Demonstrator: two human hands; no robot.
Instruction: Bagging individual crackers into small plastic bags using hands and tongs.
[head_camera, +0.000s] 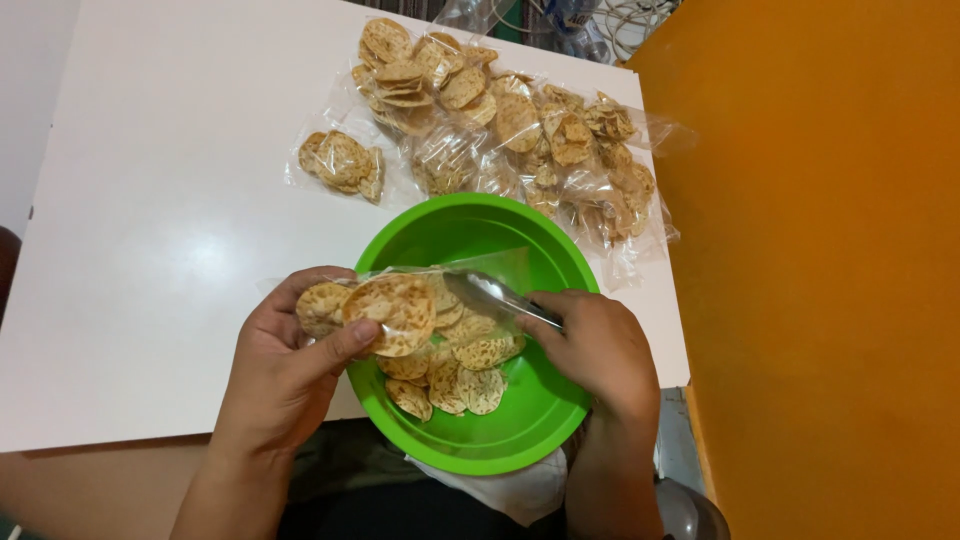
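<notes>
My left hand holds a clear plastic bag with round, speckled tan crackers inside, thumb pressed on the front cracker. The bag lies over a green plastic bowl that rests partly on my lap and against the table edge. Loose crackers lie in the bowl under the bag. My right hand grips metal tongs, whose tips reach into the open mouth of the bag.
A heap of filled clear cracker bags lies on the white table behind the bowl; one small bag sits apart at its left. An orange wall borders the right. A white cloth hangs under the bowl.
</notes>
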